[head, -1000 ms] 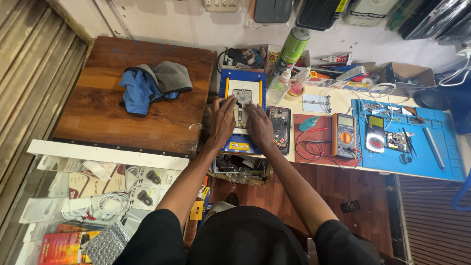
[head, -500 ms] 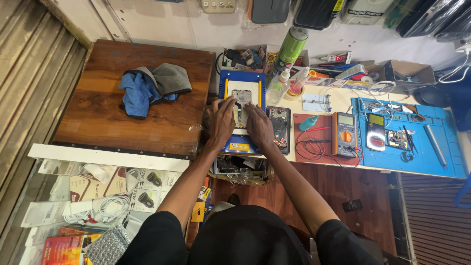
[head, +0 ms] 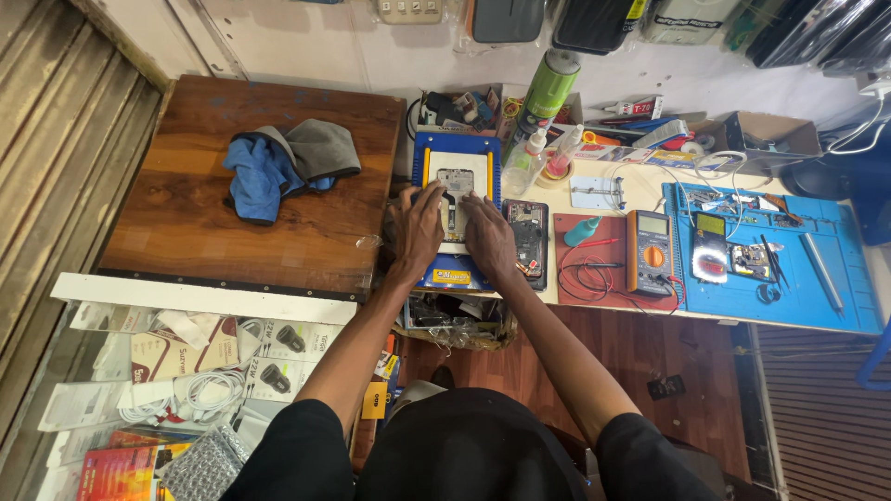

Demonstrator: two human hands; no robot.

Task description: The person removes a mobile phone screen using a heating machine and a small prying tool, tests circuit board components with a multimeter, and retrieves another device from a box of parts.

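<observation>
The opened grey smartphone frame (head: 455,190) lies flat on the white plate of a blue-and-yellow heating pad station (head: 455,158), at the near end of the cream workbench (head: 603,278). The left hand (head: 415,232) rests flat beside it with fingers spread, fingertips touching the frame's left edge. The right hand (head: 487,237) lies on the lower part, fingers together and pressing down; whether they pinch anything, I cannot tell. Holding the frame steady with even, light pressure, and keeping palms off the plate, seems the sound way to work here. Just right sits a dark phone board (head: 527,237), then an orange multimeter (head: 650,252). A blue-grey cloth (head: 283,167) lies on the wooden board (head: 213,232) to the left.
</observation>
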